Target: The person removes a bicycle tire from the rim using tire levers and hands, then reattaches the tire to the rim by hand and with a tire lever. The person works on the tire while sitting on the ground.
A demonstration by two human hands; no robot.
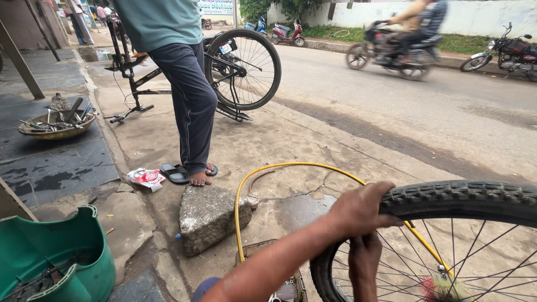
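Bottom right, knobby black rubber tyre (464,198) on a spoked wheel, yellow hose (291,166) looping behind over cracked, damp concrete pavement (268,140) beside a road. Left hand (361,210) curls over the tread, gripping it; right hand (364,260) clasps the tyre's inner edge.

My left hand (361,212) rests on a black tyre (458,198) with a knobbly tread pattern, and silver spokes (475,257) fan beneath it. A yellow hose (263,170) curves across grey-brown concrete (291,134). The tub (61,254) beside me is green. The person standing ahead wears a teal shirt (156,19), dark blue trousers (187,95) and black sandals (176,173).
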